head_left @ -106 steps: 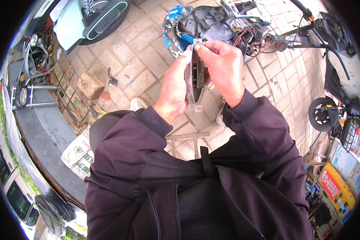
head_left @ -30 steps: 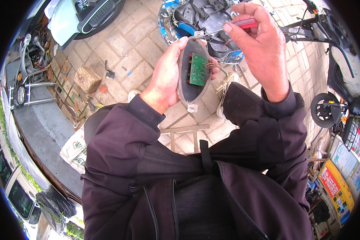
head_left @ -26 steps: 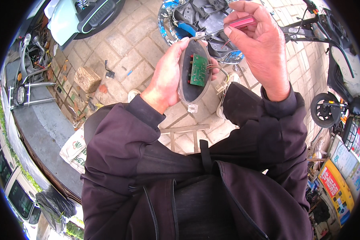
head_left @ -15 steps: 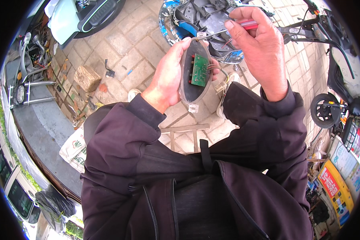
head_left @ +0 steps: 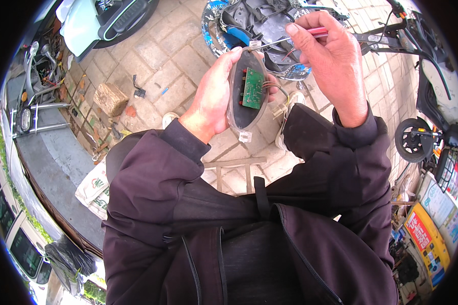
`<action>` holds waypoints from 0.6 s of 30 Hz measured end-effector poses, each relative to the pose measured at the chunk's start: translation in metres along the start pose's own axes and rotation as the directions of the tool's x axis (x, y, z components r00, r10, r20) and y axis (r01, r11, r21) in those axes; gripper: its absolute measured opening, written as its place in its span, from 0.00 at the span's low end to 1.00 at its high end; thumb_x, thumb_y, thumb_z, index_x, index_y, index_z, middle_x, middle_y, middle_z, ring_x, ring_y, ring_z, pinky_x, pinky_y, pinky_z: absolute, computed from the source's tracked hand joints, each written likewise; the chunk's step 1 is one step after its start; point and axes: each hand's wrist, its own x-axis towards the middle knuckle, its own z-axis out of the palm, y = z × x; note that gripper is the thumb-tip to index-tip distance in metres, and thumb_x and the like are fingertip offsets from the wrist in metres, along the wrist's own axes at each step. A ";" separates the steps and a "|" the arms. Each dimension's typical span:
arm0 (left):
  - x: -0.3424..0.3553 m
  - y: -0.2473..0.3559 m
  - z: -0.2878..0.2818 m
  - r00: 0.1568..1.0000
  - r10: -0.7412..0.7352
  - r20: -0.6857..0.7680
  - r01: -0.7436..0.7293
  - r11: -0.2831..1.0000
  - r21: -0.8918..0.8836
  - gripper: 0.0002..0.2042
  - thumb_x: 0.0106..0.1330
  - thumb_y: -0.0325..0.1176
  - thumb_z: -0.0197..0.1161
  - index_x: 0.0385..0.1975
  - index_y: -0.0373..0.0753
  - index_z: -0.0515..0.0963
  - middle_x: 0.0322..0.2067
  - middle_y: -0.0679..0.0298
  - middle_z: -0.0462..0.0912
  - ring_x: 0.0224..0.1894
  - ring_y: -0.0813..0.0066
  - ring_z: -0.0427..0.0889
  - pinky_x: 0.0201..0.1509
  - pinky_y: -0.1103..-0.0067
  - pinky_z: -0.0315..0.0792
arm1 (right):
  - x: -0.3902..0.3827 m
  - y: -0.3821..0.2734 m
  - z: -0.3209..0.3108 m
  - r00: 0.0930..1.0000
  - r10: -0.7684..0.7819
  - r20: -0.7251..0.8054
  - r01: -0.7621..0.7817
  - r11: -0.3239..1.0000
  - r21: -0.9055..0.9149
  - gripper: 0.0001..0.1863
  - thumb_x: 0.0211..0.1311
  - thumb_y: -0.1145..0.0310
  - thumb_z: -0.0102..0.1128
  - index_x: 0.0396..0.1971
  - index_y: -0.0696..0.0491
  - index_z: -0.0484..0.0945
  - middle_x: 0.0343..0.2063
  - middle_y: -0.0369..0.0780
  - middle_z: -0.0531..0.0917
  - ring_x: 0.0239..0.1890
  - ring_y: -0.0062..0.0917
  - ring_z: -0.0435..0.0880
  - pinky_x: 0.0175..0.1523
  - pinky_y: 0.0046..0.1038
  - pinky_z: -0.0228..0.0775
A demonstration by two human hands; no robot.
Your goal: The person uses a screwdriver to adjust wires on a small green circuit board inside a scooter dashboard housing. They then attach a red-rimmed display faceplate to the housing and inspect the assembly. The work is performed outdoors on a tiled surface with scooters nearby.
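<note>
My left hand [head_left: 212, 96] is wrapped round an oval lamp unit [head_left: 247, 118] with a clear rim, its thumb along the left edge and fingertips showing at the right. Inside the dark back sits a green circuit board [head_left: 253, 89] with thin wires running out to the right, ending near a pale connector [head_left: 279, 110]. My right hand [head_left: 331, 61] pinches the red handle of a screwdriver [head_left: 316, 32]. The metal shaft slants down to the left, and its tip reaches the top end of the lamp unit. Whether a screw lies under the tip is too small to tell.
Beyond my hands, blue-patterned and black plastic scooter panels [head_left: 259, 30] lie on the brick paving [head_left: 175, 51]. A wooden block [head_left: 110, 99] stands on the left, near a small black part [head_left: 138, 87]. A pale-blue scooter body [head_left: 84, 28] is at far left, a black wheel [head_left: 414, 140] at right.
My right hand and the screwdriver handle have dipped very slightly, with the grip shifted a little. The screwdriver tip stays at the lamp unit's top end. My left hand holds nearly still.
</note>
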 end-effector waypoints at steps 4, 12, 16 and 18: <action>0.002 0.000 -0.005 1.000 -0.012 0.029 0.012 1.000 0.003 0.27 0.81 0.52 0.41 0.63 0.34 0.69 0.47 0.43 0.83 0.47 0.53 0.86 0.56 0.63 0.82 | 0.003 0.003 0.005 0.985 -0.162 -0.065 0.172 0.962 0.213 0.19 0.69 0.63 0.69 0.52 0.60 0.79 0.36 0.36 0.85 0.36 0.16 0.84 0.43 0.21 0.78; 0.003 0.000 -0.008 0.999 -0.017 0.028 0.016 1.000 0.011 0.28 0.81 0.52 0.41 0.63 0.34 0.70 0.47 0.43 0.83 0.47 0.53 0.86 0.56 0.63 0.81 | 0.001 -0.002 0.007 0.995 -0.078 -0.064 0.090 0.970 0.225 0.19 0.68 0.65 0.70 0.52 0.59 0.79 0.36 0.36 0.85 0.35 0.16 0.84 0.41 0.21 0.79; 0.002 0.000 -0.006 1.000 -0.014 0.018 0.013 1.000 0.028 0.27 0.81 0.52 0.41 0.63 0.34 0.70 0.47 0.43 0.83 0.47 0.53 0.86 0.56 0.62 0.81 | 0.001 0.003 -0.001 0.999 0.042 0.001 -0.042 0.996 -0.074 0.18 0.67 0.67 0.70 0.52 0.59 0.80 0.35 0.36 0.85 0.35 0.17 0.85 0.41 0.21 0.79; 0.001 0.000 -0.005 1.000 -0.007 -0.002 0.007 0.999 0.051 0.27 0.81 0.52 0.41 0.63 0.34 0.70 0.47 0.43 0.83 0.47 0.52 0.86 0.56 0.62 0.81 | 0.003 0.008 0.001 0.999 -0.044 -0.030 0.046 0.997 0.067 0.18 0.67 0.68 0.70 0.52 0.59 0.80 0.37 0.36 0.85 0.36 0.17 0.85 0.43 0.21 0.79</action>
